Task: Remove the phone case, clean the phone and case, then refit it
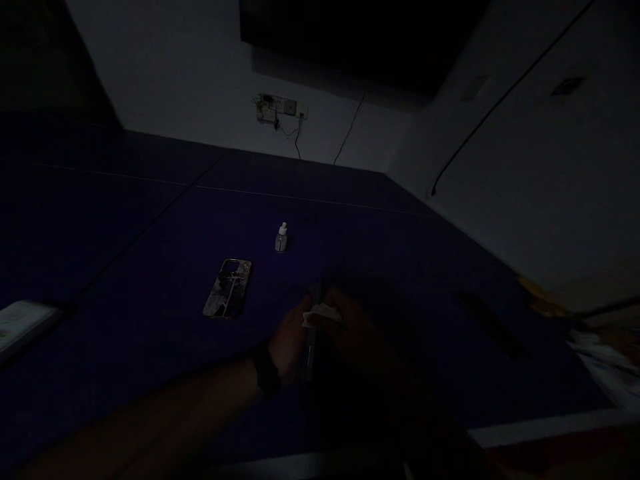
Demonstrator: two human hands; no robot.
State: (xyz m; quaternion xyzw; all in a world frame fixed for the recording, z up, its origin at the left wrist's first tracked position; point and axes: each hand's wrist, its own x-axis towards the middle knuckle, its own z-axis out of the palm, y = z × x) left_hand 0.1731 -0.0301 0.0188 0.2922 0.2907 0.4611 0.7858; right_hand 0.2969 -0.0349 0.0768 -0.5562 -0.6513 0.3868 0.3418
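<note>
The picture is very dark. My left hand (291, 341), with a black band on the wrist, is closed around the side of a slim phone (309, 353) with a glossy edge. Pinched in my right hand (346, 319) is a crumpled white cloth (323, 312), pressed against the upper part of the phone. Shadow hides much of the phone and my right fingers. To the left lies a patterned phone case (229, 289) with a camera cutout. Beyond my hands a small dropper bottle (281, 240) with a white top stands upright.
All this rests on a dark blue table (165, 280). A white box (25, 327) sits at the left edge, a dark long object (490, 323) at right. Papers (607, 363) lie far right. Wall sockets (283, 107) with cables are behind, below a large dark screen (350, 40).
</note>
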